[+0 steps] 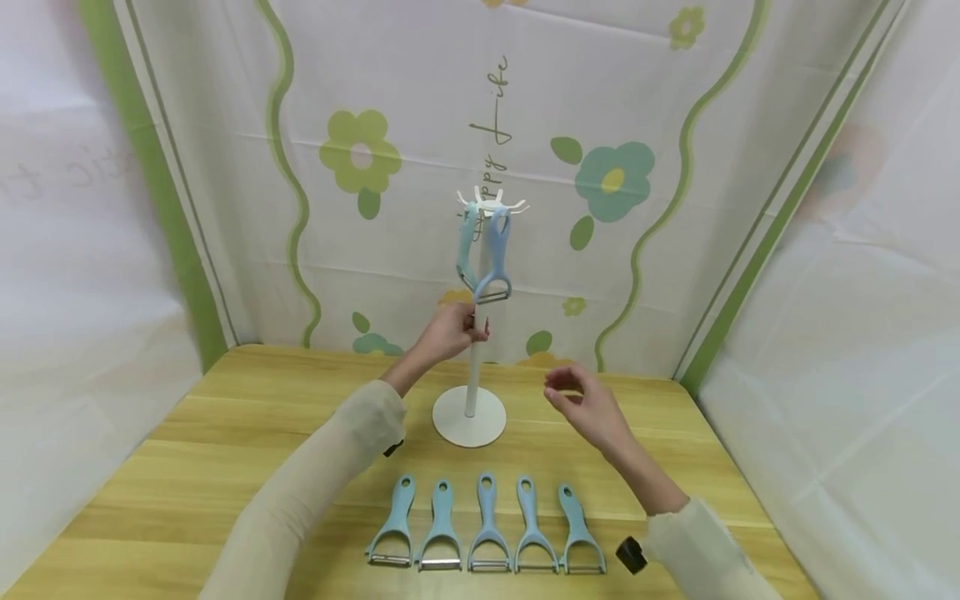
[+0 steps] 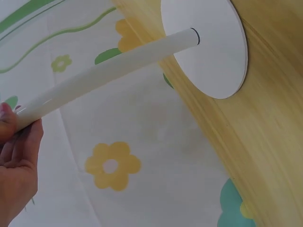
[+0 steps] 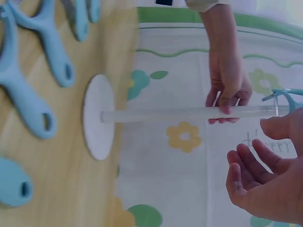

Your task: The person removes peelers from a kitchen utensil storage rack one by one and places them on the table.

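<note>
A white stand (image 1: 474, 379) with a round base and a crown of hooks stands on the table. My left hand (image 1: 450, 332) grips its pole below the hooks, fingers and thumb wrapped round it, as the left wrist view also shows. From the hooks hang a teal peeler (image 1: 466, 242) on the left and a blue peeler (image 1: 498, 246) in front, blades downward. My right hand (image 1: 592, 408) is raised to the right of the pole, fingers loosely bent with nothing between them. In the right wrist view, its thumb overlaps the area near a hanging peeler's blade.
In front of the stand several peelers lie in a row, handles pointing away, among them a blue peeler (image 1: 487, 504) in the middle and a teal peeler (image 1: 401, 508) at the left end. A flower-patterned curtain (image 1: 420, 242) closes off the back of the wooden table (image 1: 247, 433).
</note>
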